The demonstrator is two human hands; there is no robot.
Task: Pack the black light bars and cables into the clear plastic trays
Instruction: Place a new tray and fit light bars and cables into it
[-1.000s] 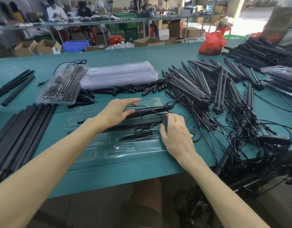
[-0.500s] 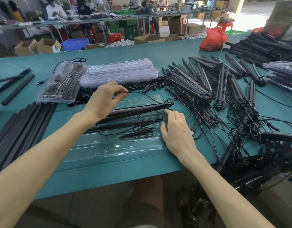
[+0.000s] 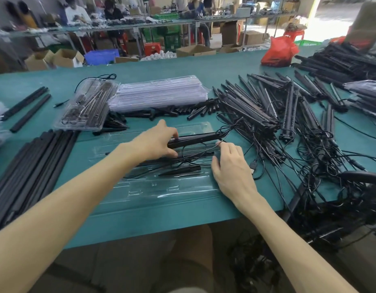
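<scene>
Left hand (image 3: 159, 142): its fingers are clamping round the left end of a long black light bar (image 3: 195, 138), probably steering it into its slot.
Right hand (image 3: 231, 166): its fingers are lying apart and relaxed on the right end of the clear moulded plastic tray (image 3: 161, 191), likely steadying it.
Thin black cable (image 3: 191, 154): it is looping loosely over the tray on the green bench (image 3: 140, 218).
Change: half a second ago the left hand was pinching the cable higher up; now it is gripping the bar.
</scene>
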